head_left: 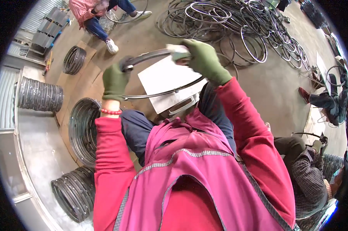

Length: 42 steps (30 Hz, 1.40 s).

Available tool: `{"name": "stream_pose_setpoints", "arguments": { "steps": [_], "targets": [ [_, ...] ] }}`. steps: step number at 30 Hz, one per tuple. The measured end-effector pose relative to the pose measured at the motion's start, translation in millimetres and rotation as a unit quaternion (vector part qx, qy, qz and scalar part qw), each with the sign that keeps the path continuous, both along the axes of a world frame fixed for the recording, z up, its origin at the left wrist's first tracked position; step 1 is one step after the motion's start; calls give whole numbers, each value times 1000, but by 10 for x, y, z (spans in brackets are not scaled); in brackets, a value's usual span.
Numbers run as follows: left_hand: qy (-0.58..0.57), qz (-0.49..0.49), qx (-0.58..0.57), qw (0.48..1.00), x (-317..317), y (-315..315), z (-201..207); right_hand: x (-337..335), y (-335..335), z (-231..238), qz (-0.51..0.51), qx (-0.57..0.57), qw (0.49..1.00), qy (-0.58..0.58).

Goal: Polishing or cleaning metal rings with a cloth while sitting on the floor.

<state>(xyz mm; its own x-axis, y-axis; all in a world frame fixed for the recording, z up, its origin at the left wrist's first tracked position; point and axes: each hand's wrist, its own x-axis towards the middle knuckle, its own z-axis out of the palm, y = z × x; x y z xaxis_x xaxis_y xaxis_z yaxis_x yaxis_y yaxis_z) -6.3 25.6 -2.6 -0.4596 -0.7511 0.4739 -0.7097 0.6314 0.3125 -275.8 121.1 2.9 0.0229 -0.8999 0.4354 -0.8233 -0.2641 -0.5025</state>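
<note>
My left hand, green glove, grip closed on metal rim. My right hand presses pale cloth onto rim top, grip closed around cloth.

the bare concrete floor lay open just beyond the wheel rim held in the left hand and right hand, giving passage forward and to the right as far as the tangle of loose rims spread across the far floor. to the left the way was hemmed in by stacked rims, with further stacks and along the metal ledge. a white sheet sat close under the rim, a seated person blocked the far left, and another seated person crowded the right side.
</note>
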Motion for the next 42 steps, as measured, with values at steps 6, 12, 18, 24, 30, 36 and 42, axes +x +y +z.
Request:
{"name": "stream_pose_setpoints", "arguments": {
  "steps": [6,12,18,24,30,36,42],
  "targets": [
    [-28,49,-11,998,44,-63,-118,-254,156,-346,-62,43,994,-75],
    [-74,-32,-34,996,-448,288,245,528,-37,392,-1,13,982,186],
    [52,-47,-2,998,127,-27,-80,-216,-37,-232,80,84,987,-113],
    [-23,37,28,999,-18,141,32,-503,5,-987,31,101,950,-293],
    [-37,-5,2,999,-289,203,156,523,-161,353,29,-6,987,158],
    [-16,-15,-26,999,-162,143,112,632,-253,337,40,-8,990,138],
    [117,2,58,991,419,-77,-178,131,-146,-124,33,7,998,-54]
  ]
}}
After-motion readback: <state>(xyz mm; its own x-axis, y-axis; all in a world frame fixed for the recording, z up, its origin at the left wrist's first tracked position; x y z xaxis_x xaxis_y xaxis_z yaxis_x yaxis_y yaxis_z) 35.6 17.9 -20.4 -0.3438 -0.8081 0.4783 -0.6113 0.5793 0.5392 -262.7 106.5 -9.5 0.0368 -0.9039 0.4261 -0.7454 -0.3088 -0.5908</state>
